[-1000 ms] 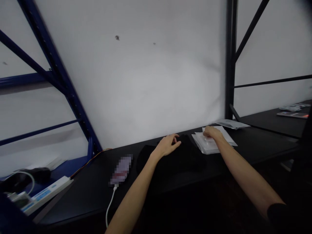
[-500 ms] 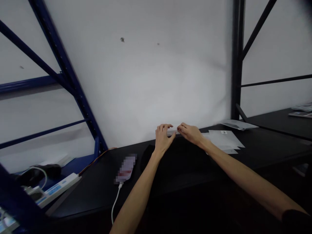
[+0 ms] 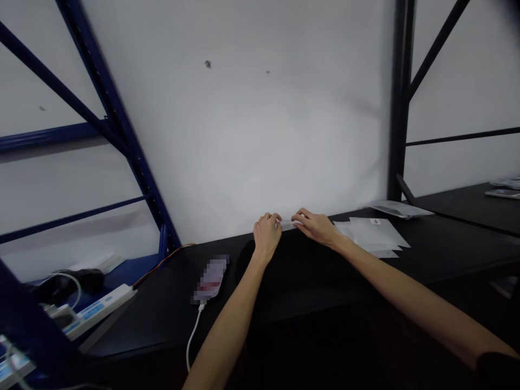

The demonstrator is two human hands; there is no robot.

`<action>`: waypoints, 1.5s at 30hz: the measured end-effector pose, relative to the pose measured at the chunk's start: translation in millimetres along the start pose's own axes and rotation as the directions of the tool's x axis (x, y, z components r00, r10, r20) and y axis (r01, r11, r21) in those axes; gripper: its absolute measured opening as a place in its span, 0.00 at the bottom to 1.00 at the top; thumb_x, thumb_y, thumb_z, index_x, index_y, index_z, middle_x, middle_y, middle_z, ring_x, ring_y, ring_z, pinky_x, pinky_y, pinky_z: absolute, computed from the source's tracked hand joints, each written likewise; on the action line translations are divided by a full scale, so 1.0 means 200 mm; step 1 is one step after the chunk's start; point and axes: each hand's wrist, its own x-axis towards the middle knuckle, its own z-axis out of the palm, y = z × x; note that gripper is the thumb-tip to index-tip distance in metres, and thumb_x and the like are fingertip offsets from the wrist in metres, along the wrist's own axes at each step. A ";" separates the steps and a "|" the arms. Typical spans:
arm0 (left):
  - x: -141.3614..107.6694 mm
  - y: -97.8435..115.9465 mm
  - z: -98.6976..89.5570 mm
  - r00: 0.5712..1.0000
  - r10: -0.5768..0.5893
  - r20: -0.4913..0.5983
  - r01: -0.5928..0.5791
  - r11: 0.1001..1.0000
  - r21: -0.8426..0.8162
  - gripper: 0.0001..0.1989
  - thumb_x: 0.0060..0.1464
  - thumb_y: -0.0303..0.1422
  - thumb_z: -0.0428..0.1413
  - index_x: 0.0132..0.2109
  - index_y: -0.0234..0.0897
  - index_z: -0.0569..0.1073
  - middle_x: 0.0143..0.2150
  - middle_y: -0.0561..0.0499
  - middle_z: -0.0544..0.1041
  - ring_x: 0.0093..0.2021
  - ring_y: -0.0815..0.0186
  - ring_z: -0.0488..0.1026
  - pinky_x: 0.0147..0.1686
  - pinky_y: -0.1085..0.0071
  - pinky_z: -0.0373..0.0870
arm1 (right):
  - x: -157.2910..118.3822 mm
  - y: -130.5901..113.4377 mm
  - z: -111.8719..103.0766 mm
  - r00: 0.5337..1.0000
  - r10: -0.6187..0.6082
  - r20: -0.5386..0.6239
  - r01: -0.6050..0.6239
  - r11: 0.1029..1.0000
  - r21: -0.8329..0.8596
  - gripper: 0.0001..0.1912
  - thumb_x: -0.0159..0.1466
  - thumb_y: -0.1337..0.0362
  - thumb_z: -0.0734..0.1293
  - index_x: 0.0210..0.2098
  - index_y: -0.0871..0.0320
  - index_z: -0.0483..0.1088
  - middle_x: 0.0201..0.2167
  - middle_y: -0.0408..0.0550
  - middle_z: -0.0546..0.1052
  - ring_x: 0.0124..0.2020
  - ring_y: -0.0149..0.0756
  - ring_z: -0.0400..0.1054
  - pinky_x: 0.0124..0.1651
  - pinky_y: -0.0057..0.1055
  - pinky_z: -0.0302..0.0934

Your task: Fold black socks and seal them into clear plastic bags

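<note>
A small translucent white bag or strip (image 3: 286, 223) lies between my hands, near the wall at the back of the black table. My left hand (image 3: 268, 232) is closed at its left end, fingers curled together. My right hand (image 3: 316, 225) pinches its right end with thumb and fingers. Beneath and in front of the hands is a dark item whose outline is hard to make out against the black surface. Several flat whitish plastic bags (image 3: 376, 233) lie to the right of my right hand, one with a small label.
A phone (image 3: 211, 279) with a white cable lies on the table (image 3: 162, 319) at left. A power strip (image 3: 101, 309) sits beyond it by the blue rack post (image 3: 138, 157). A black post (image 3: 400, 108) stands at right, with another bag (image 3: 400, 208) near its foot.
My left hand has closed its fingers and moved slightly left and down. My right hand has shifted slightly left. The view has moved a little.
</note>
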 end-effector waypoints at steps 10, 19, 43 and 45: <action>0.01 -0.07 0.02 0.993 -0.113 -0.020 0.114 0.992 0.050 0.11 0.65 0.30 0.50 0.49 0.44 0.76 0.48 0.48 0.76 0.43 0.60 0.75 0.40 0.67 0.65 | -0.05 0.02 0.03 0.904 -0.300 0.305 0.273 0.953 0.129 0.42 0.60 0.53 0.74 0.69 0.53 0.58 0.64 0.61 0.65 0.64 0.57 0.60 0.63 0.56 0.53; 0.01 -0.05 0.03 0.994 -0.110 0.024 0.109 0.994 0.027 0.11 0.64 0.30 0.51 0.49 0.45 0.76 0.48 0.48 0.76 0.43 0.60 0.75 0.41 0.66 0.65 | -0.04 0.02 0.09 0.903 -0.252 0.348 0.296 0.952 -0.078 0.41 0.55 0.74 0.70 0.68 0.59 0.61 0.57 0.62 0.72 0.58 0.55 0.65 0.60 0.51 0.56; 0.00 -0.05 0.02 0.990 -0.113 0.086 0.115 0.993 -0.023 0.11 0.62 0.30 0.53 0.48 0.44 0.77 0.48 0.47 0.77 0.43 0.58 0.76 0.42 0.65 0.67 | -0.02 0.30 0.08 0.691 0.478 0.543 -0.706 0.610 0.361 0.34 0.67 0.41 0.65 0.60 0.62 0.66 0.45 0.60 0.77 0.39 0.44 0.73 0.42 0.38 0.71; 0.00 -0.04 0.02 0.991 -0.106 0.087 0.108 0.994 -0.024 0.11 0.62 0.30 0.53 0.48 0.44 0.77 0.48 0.47 0.77 0.43 0.58 0.76 0.42 0.65 0.67 | -0.01 0.26 0.08 0.654 0.445 0.611 -0.746 0.510 0.427 0.31 0.67 0.38 0.63 0.46 0.61 0.73 0.43 0.60 0.79 0.37 0.42 0.75 0.37 0.33 0.71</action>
